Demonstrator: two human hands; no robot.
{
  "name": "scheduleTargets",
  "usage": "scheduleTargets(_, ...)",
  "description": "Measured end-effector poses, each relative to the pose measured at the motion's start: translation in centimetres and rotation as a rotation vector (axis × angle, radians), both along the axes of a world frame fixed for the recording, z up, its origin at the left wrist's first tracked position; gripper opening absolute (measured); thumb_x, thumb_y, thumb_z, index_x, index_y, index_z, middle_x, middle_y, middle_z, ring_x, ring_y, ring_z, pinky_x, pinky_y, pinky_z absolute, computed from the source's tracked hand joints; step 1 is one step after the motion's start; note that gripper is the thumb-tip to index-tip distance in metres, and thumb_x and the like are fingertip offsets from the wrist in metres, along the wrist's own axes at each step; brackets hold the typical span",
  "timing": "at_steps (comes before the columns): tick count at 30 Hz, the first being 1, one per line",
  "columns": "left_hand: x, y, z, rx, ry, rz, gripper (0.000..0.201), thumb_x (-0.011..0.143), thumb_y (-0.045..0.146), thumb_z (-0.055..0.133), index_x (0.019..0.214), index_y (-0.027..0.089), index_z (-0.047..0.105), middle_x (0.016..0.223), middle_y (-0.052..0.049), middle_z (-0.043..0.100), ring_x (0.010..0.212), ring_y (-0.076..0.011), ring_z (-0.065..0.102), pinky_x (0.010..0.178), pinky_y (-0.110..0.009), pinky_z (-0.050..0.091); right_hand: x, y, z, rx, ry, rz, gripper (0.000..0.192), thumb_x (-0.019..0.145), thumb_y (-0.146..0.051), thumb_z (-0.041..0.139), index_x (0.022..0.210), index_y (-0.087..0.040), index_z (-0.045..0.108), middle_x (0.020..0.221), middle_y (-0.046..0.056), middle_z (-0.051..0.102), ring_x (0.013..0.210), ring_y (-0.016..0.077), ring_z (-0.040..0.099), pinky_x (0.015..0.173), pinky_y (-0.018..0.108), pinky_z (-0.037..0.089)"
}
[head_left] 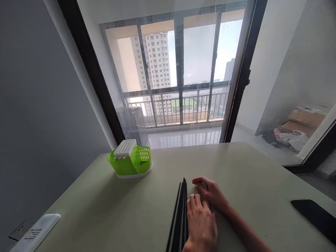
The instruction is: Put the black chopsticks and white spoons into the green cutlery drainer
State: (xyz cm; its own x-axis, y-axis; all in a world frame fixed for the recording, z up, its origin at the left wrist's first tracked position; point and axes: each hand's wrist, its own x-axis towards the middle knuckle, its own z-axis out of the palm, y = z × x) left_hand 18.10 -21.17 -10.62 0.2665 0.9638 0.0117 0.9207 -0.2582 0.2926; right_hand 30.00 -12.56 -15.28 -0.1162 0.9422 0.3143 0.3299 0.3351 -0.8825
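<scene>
Several thin black chopsticks [179, 213] lie side by side on the pale table [126, 213], pointing away from me. Just right of them is my left hand [201, 218], back upward, its fingers bent and held together. My right hand [212, 193] rests beyond and to the right of it, fingers curled toward the thumb. A small dark curved edge shows between that thumb and the fingers; what it belongs to is unclear. The two hands almost meet, and the left one covers whatever lies between them.
A green utensil holder [128, 164] with a white slotted top stands at the back left. A white power strip [36, 232] lies at the left edge and a black flat object [315, 217] at the right. Behind the table is a glass door [183, 136].
</scene>
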Motion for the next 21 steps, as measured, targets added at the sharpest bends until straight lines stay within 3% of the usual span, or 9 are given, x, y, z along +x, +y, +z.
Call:
scheduleTargets(2, -2.0, 0.8, 1.3, 0.076, -0.074, -0.033, 0.035, 0.099, 0.037, 0.051, 0.118, 0.017, 0.072, 0.135, -0.015, 0.062, 0.136, -0.0343, 0.045, 0.115, -0.049, 0.039, 0.2, 0.1, -0.1, -0.009, 0.001, 0.001, 0.029, 0.095, -0.042, 0.053, 0.101, -0.022, 0.074, 0.105, 0.008, 0.079, 0.100, 0.0264, 0.073, 0.093, 0.042, 0.056)
scheduleTargets(5, -6.4, 3.3, 4.1, 0.280, -0.119, 0.017, 0.031, 0.102, 0.032, 0.049, 0.120, 0.020, 0.070, 0.131, -0.011, 0.063, 0.137, -0.0305, 0.043, 0.115, -0.047, 0.038, 0.6, 0.3, -0.2, -0.042, 0.054, 0.001, 0.030, 0.094, -0.044, 0.055, 0.103, -0.022, 0.074, 0.105, 0.008, 0.079, 0.101, 0.0269, 0.073, 0.096, 0.043, 0.055)
scheduleTargets(9, -14.2, 8.1, 8.0, 0.647, -0.067, 0.161, 0.033, 0.103, 0.033, 0.046, 0.122, 0.016, 0.067, 0.134, -0.015, 0.060, 0.139, -0.0309, 0.041, 0.119, -0.049, 0.033, 1.6, 1.1, -0.6, -0.134, 0.324, -0.071, 0.039, 0.087, -0.056, 0.067, 0.102, -0.021, 0.076, 0.100, 0.010, 0.080, 0.097, 0.0285, 0.074, 0.093, 0.044, 0.057)
scheduleTargets(13, -22.3, 12.1, 10.2, 0.917, -0.001, 0.319, 0.043, 0.102, 0.041, 0.044, 0.128, 0.011, 0.061, 0.137, -0.021, 0.059, 0.141, -0.0366, 0.040, 0.118, -0.054, 0.032, 2.7, 2.0, -1.4, -0.197, 0.654, -0.223, 0.044, 0.074, -0.059, 0.081, 0.097, -0.021, 0.077, 0.087, 0.006, 0.079, 0.086, 0.0246, 0.074, 0.089, 0.038, 0.060)
scheduleTargets(17, -27.5, 14.3, 10.7, 0.934, 0.030, 0.346, 0.046, 0.104, 0.041, 0.036, 0.130, 0.011, 0.060, 0.142, -0.021, 0.060, 0.139, -0.0358, 0.047, 0.120, -0.058, 0.030, 3.4, 2.6, -2.4, -0.231, 0.844, -0.288, 0.039, 0.075, -0.053, 0.081, 0.099, -0.022, 0.076, 0.088, 0.003, 0.079, 0.086, 0.0193, 0.075, 0.086, 0.029, 0.062)
scheduleTargets(21, -27.9, 14.9, 10.8, 0.816, -0.027, 0.289, 0.050, 0.105, 0.040, 0.030, 0.130, 0.013, 0.064, 0.145, -0.017, 0.061, 0.135, -0.0295, 0.056, 0.113, -0.046, 0.044, 4.2, 3.1, -3.2, -0.275, 1.036, -0.282, 0.029, 0.073, -0.039, 0.083, 0.096, -0.022, 0.077, 0.088, 0.002, 0.080, 0.086, 0.0182, 0.075, 0.085, 0.026, 0.063)
